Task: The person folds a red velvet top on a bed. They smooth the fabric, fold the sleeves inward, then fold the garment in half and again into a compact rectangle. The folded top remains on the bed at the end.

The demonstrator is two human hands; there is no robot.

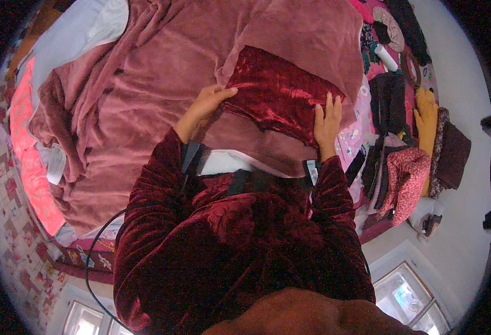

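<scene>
A dark red velvet cloth, folded to a rough rectangle, lies on a dusty-pink plush blanket in front of me. At the cloth's left edge is my left hand, its thumb on top of the edge and its other fingers partly hidden. My right hand rests on the cloth's right end, fingers apart and pointing away from me. Whether either hand grips the fabric cannot be told. Both sleeves are of similar dark red velvet.
Folded dark clothes, a red patterned cloth, a white cylinder and a yellow hand-shaped object lie at the right by the wall. A bright coral cloth and a pale grey cloth are at the left. A black cable hangs at lower left.
</scene>
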